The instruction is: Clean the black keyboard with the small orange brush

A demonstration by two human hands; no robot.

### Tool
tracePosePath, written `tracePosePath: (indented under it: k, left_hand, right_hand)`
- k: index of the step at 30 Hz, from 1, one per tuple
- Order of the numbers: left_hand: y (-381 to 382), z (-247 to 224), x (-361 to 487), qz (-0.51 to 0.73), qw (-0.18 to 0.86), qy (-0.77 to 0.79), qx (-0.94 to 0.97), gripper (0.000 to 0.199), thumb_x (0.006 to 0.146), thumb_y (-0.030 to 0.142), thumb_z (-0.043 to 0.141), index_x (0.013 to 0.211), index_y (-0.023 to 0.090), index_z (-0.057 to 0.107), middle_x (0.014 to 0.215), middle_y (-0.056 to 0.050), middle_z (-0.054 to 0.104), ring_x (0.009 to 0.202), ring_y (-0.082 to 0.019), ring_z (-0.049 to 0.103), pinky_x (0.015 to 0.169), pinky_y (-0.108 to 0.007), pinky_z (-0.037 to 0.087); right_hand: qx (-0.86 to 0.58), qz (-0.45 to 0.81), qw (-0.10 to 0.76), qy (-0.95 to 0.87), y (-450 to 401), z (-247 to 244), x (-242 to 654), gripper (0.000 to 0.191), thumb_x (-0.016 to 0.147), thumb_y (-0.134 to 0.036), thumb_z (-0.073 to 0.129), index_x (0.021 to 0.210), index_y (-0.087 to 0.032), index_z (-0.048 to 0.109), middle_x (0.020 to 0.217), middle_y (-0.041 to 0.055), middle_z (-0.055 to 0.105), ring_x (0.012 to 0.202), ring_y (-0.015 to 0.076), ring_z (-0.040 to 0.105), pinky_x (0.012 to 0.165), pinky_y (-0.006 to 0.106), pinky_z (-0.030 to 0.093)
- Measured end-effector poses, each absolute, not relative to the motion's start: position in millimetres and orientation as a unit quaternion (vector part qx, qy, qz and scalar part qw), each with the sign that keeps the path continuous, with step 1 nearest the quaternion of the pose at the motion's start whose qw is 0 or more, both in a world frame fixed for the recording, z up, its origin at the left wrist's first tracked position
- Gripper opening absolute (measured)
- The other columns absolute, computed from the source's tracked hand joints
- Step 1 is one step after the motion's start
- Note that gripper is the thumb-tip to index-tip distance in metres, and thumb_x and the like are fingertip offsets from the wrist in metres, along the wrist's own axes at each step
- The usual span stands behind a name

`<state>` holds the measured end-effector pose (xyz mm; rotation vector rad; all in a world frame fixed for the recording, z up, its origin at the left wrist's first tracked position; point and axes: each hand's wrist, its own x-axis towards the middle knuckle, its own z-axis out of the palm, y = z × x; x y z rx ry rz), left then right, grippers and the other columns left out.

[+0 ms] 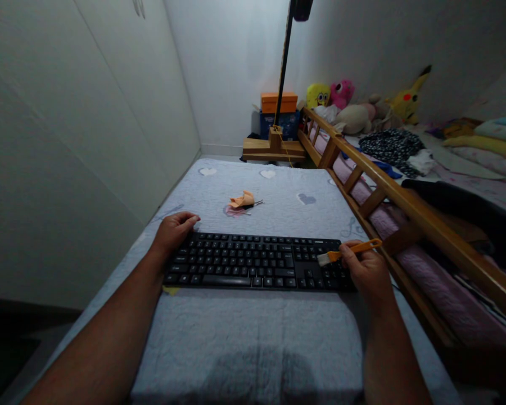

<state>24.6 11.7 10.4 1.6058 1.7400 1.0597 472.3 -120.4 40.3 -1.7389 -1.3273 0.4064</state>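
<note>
A black keyboard (244,259) lies across the pale blue cloth (253,326) of the table. My right hand (365,270) is closed round a small brush (349,251) with an orange handle, over the keyboard's right end; its pale bristles point left above the keys near the number pad. At the keyboard's upper left corner rests my left hand (177,229), its fingers curled together; whether they pinch anything there is too small to tell. Beyond the keyboard sit a crumpled orange cloth (242,199) and some thin sticks (253,205).
A wooden bed rail (362,163) runs along the right side, with bedding and plush toys (318,95) behind it. At the far end stand a wooden stand base (274,147) with a dark pole and an orange box (278,102). White cabinet doors (109,124) border the left.
</note>
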Motion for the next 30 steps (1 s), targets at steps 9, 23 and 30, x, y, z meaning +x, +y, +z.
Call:
tracePosePath:
  k: [9, 23, 30]
  left_hand:
    - [12.8, 8.4, 22.5, 0.385, 0.272, 0.645, 0.601, 0.036, 0.069, 0.054, 0.065, 0.077, 0.020, 0.074, 0.062, 0.000, 0.064, 0.064, -0.022, 0.060, 0.071, -0.035, 0.050]
    - [11.9, 9.4, 23.1, 0.395, 0.274, 0.641, 0.599, 0.034, 0.069, 0.052, 0.065, 0.077, 0.020, 0.074, 0.064, 0.000, 0.066, 0.064, -0.021, 0.059, 0.072, -0.034, 0.050]
    - [12.1, 8.7, 22.7, 0.393, 0.272, 0.642, 0.600, 0.035, 0.070, 0.053, 0.065, 0.078, 0.020, 0.075, 0.067, -0.001, 0.068, 0.067, -0.022, 0.061, 0.071, -0.034, 0.050]
  right_hand:
    - [-0.713, 0.122, 0.486, -0.491, -121.4, 38.7, 476.1, 0.033, 0.086, -0.051, 0.061, 0.083, -0.019, 0.069, 0.063, 0.0013, 0.063, 0.062, 0.0198, 0.061, 0.063, 0.032, 0.046]
    - [-0.669, 0.201, 0.479, -0.532, -121.3, 38.5, 472.3, 0.033, 0.088, -0.052, 0.060, 0.079, -0.021, 0.068, 0.058, 0.0003, 0.059, 0.055, 0.0183, 0.056, 0.055, 0.031, 0.044]
    - [-0.713, 0.125, 0.472, -0.503, -120.4, 36.0, 476.4, 0.034, 0.088, -0.051, 0.059, 0.083, -0.019, 0.069, 0.062, 0.0014, 0.063, 0.061, 0.0200, 0.060, 0.061, 0.032, 0.045]
